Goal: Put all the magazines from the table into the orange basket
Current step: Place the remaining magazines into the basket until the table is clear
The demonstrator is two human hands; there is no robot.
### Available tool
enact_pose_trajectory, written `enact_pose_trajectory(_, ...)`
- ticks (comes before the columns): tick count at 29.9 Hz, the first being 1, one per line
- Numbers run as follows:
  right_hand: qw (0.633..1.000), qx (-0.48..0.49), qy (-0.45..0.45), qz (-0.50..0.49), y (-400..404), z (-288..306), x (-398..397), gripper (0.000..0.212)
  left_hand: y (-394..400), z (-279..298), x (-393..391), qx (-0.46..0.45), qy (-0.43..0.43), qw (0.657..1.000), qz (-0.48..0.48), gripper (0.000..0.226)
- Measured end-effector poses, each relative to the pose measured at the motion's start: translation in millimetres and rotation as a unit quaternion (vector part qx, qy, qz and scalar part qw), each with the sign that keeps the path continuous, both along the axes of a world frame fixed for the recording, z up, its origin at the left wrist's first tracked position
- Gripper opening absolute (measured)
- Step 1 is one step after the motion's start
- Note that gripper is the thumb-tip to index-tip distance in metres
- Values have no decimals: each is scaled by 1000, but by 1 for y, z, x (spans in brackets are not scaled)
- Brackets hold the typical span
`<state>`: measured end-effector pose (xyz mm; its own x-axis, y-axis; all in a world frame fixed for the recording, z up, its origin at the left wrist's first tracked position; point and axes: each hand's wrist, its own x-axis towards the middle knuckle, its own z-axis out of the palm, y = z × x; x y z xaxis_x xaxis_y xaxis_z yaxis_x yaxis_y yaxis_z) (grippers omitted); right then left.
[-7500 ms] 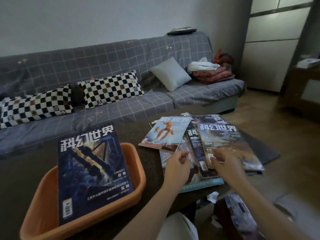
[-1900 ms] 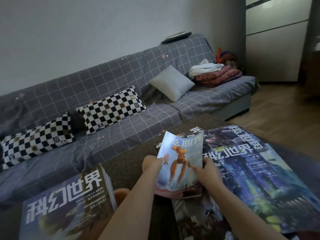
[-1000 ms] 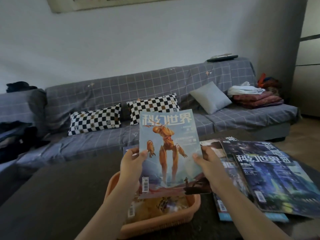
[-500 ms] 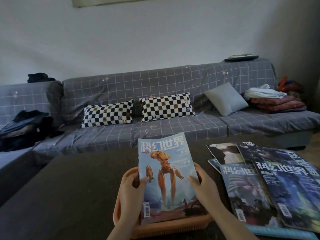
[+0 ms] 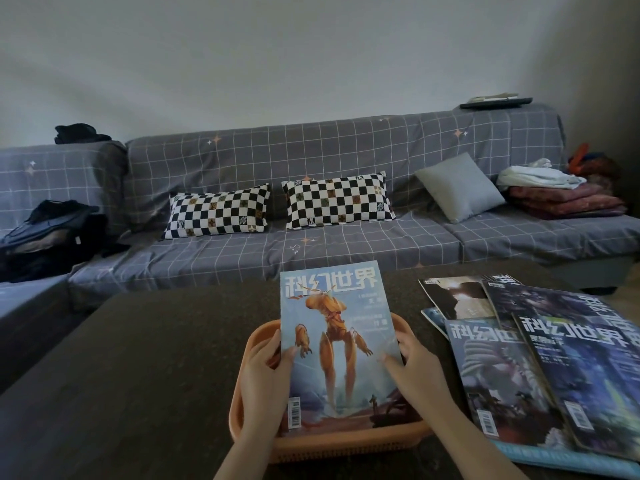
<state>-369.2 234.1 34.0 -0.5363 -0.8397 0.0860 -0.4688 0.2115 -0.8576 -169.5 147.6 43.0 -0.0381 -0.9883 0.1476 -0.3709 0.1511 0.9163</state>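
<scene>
Magazine lower, now in basket

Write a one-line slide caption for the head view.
Both hands, left hand and right hand, lower a light-blue magazine into the orange basket; more magazines wait on the table.

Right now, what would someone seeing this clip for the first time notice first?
The pale blue magazine with an orange robot-like figure on its cover, held by both hands, left hand and right hand, over the orange basket at bottom centre. To its right, a spread of dark magazines lies overlapping on the table. Behind, two checkered pillows stand out on the grey sofa.
</scene>
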Motion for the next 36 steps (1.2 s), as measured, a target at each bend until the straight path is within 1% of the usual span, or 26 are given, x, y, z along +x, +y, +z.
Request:
enact_pose_trajectory(2, 1000, 2, 7, 5, 1, 1, 0, 40, -3, -1, 1, 30, 19, 999, 0, 22)
enact_pose_trajectory(4, 1000, 3, 10, 7, 1, 2, 0, 41, -5, -3, 2, 66, 42, 997, -2, 28)
enact_pose_trajectory(6, 1000, 3, 6, 9, 1, 2, 1, 38, -4, -5, 2, 77, 49, 996, -6, 32)
enact_pose_trajectory(9, 998, -12, -48, 27, -3, 2, 2, 28, -5, -5, -2, 83, 34, 996, -27, 29)
enact_pose_trajectory(11, 996, -7, -72, 43, -3, 5, 4, 35, -6, -1, -6, 131, 25, 990, -49, 40)
enact_pose_trajectory(13, 996, 6, -71, 57, -4, 6, 4, 46, -9, -2, -8, 169, 37, 981, -87, 55)
enact_pose_trajectory(16, 995, 15, -65, 69, -4, 7, 3, 51, -8, -6, -5, 162, 66, 974, -141, 63)
enact_pose_trajectory(20, 995, 20, -76, 66, -2, 8, 4, 52, -8, -7, -6, 158, 61, 977, -131, 66)
enact_pose_trajectory(22, 995, 13, -75, 60, -1, 9, 5, 51, -4, -2, -7, 137, 18, 985, -101, 66)
enact_pose_trajectory(24, 996, -20, -57, 59, 0, 11, 6, 50, 3, 2, -8, 84, -17, 994, -70, 71)
enact_pose_trajectory(26, 998, -38, -30, 51, 3, 12, 5, 54, 10, 4, -10, 10, -49, 996, -80, 75)
enact_pose_trajectory(29, 998, -55, -21, 29, 13, 15, -1, 55, 25, 11, -24, -72, -78, 988, -112, 65)
enact_pose_trajectory(33, 996, -89, -4, -20, 35, 22, -20, 48, 45, 21, -60, -105, -49, 979, -168, 47)
enact_pose_trajectory(36, 994, -101, 19, -49, 59, 23, -43, 39, 63, 24, -94, -102, -60, 973, -197, 40)
